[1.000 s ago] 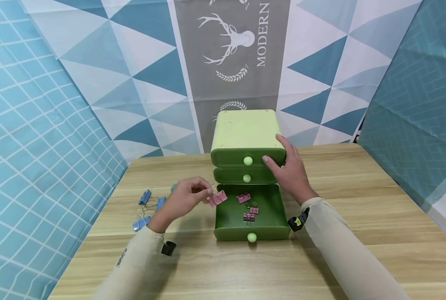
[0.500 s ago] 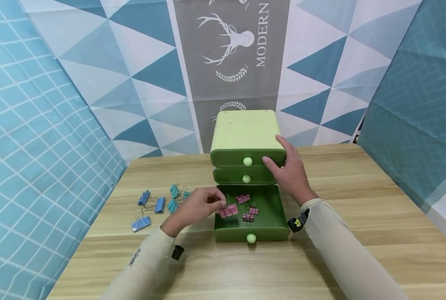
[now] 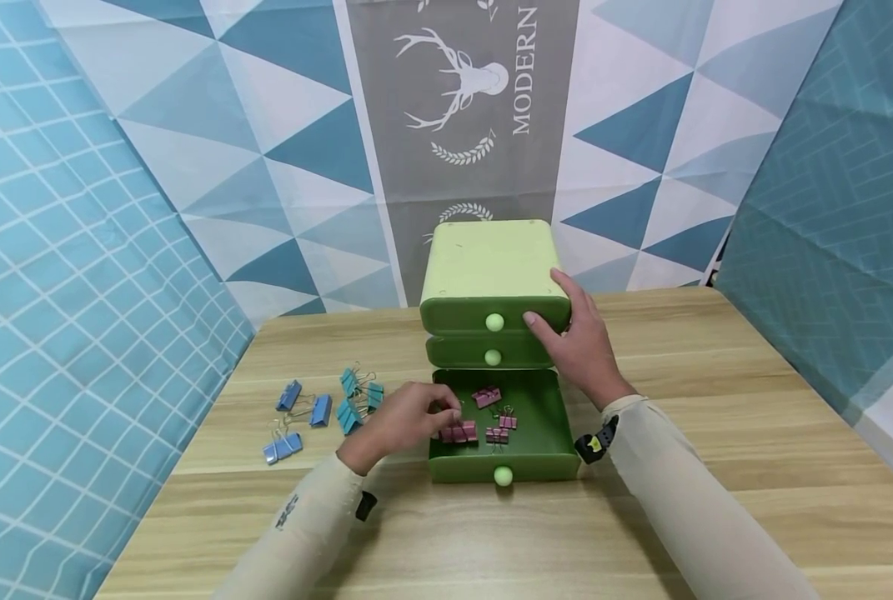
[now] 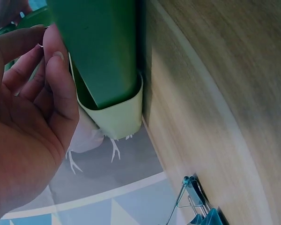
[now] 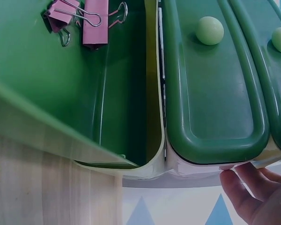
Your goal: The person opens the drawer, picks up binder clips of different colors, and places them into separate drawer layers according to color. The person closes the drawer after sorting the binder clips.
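Observation:
My left hand [image 3: 408,418] is over the left part of the pulled-out green bottom drawer [image 3: 539,417]. Thumb and fingertips pinch the wire handle of a pink binder clip [image 3: 459,432], which is low inside the drawer; whether it touches the floor I cannot tell. In the left wrist view only a bit of wire shows at the fingertips. Several other pink binder clips, such as one at the back [image 3: 487,397], lie in the same drawer. My right hand [image 3: 587,350] rests on the right side of the drawer cabinet [image 3: 494,258], fingers extended, thumb against the top drawer's front.
Left of the cabinet, teal binder clips [image 3: 350,417] and blue binder clips [image 3: 321,410] lie on the wooden table [image 3: 491,542]. The upper drawer [image 3: 454,317] and middle drawer [image 3: 454,353] are pushed in. A patterned cloth [image 3: 619,167] hangs behind the cabinet.
My left hand has carried the pink binder clip rightward and down, from beside the drawer's left edge to low inside it. The right hand has stayed on the cabinet.

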`<state>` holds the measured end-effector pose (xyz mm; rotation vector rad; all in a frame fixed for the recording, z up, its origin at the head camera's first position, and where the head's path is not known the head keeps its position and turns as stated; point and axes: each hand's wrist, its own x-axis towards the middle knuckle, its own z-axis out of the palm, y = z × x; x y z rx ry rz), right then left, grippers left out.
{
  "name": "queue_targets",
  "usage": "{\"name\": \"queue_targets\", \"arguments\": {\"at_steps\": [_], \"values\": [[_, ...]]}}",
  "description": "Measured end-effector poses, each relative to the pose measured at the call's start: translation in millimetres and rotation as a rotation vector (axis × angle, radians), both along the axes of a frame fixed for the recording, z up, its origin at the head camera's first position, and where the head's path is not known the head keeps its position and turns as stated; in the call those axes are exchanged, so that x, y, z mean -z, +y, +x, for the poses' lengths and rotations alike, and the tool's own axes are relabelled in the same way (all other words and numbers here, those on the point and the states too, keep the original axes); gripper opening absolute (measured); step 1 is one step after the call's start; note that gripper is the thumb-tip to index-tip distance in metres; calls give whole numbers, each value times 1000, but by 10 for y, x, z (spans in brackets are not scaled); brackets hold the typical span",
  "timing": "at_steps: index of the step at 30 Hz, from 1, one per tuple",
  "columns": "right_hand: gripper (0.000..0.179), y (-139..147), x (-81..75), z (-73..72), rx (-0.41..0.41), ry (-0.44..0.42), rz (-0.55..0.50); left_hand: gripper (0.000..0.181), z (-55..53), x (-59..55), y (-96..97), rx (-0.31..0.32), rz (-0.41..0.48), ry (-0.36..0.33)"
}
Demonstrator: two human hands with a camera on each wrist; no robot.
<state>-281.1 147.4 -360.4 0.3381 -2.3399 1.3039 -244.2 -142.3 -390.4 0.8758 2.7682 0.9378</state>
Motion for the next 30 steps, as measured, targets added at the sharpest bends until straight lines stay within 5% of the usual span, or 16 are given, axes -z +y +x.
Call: {"name": "queue_targets", "arguments": {"at_steps": [8, 16, 23, 30], "values": [[74, -4, 10, -1, -2, -11, -6, 11, 15, 19, 23, -8, -21, 53], [74, -2, 3, -9, -6, -14, -7, 15, 51, 12, 37, -18, 43, 28], [74, -2, -6, -16, -5, -9, -5, 13, 160, 33, 63, -18, 121, 111], [74, -1, -18, -27, 0, -7, 6, 8, 324, 5, 73, 19, 210, 111]]}}
